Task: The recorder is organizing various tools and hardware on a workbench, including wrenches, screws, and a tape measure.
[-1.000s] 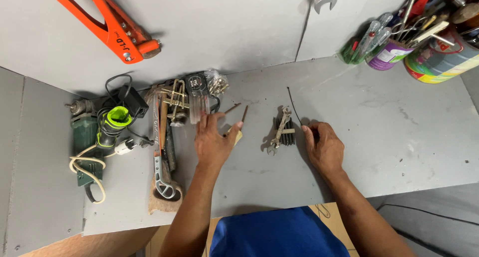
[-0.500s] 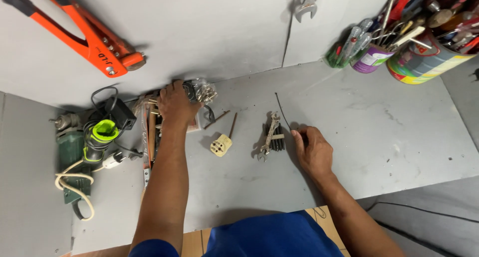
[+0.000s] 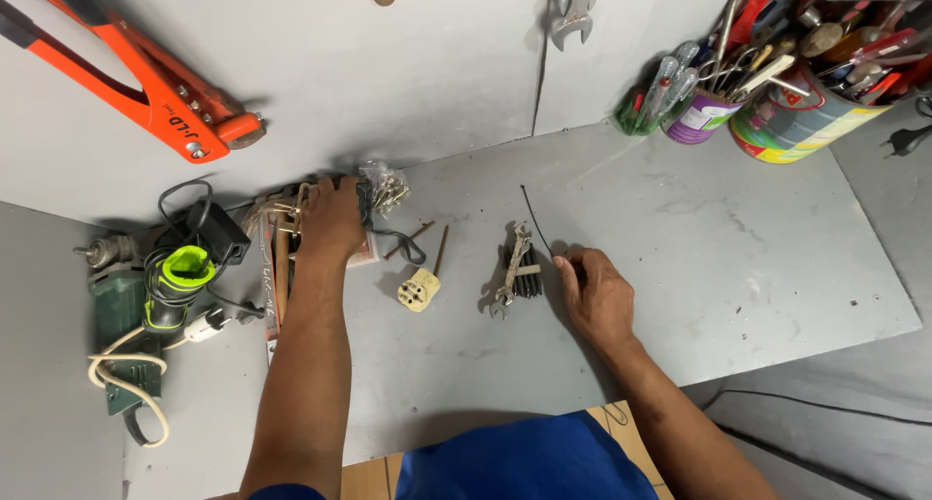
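**Two hands on a grey workbench, one in the tool pile, one on a black tie**

The left hand (image 3: 332,220) reached far across the grey bench top (image 3: 699,257) and lay over the heap of hand tools (image 3: 282,238) against the back wall. Its fingers were curled down over the heap, close to a clear packet of small metal parts (image 3: 386,185); the back of the hand hid the fingertips, so I could not tell whether they had closed on anything or merely rested there.

The right hand (image 3: 594,291) rested on the bench nearer the body. Its thumb and forefinger were pinched together at the near end of a thin black cable tie (image 3: 535,223), which ran away from the hand toward the wall. The other fingers were loosely bent, resting on the surface.

Just left of that hand lay a small bundle of black ties with a little open-ended spanner (image 3: 513,267) on top of it. Further left, between the two hands, lay a cream plug adapter (image 3: 418,290) and two thin brown rods (image 3: 439,250).

On the far left stood a green power drill (image 3: 121,301) with its coiled cord. An orange long-handled tool (image 3: 146,87) hung on the wall, and tins crammed with tools (image 3: 777,102) stood at the right rear corner.
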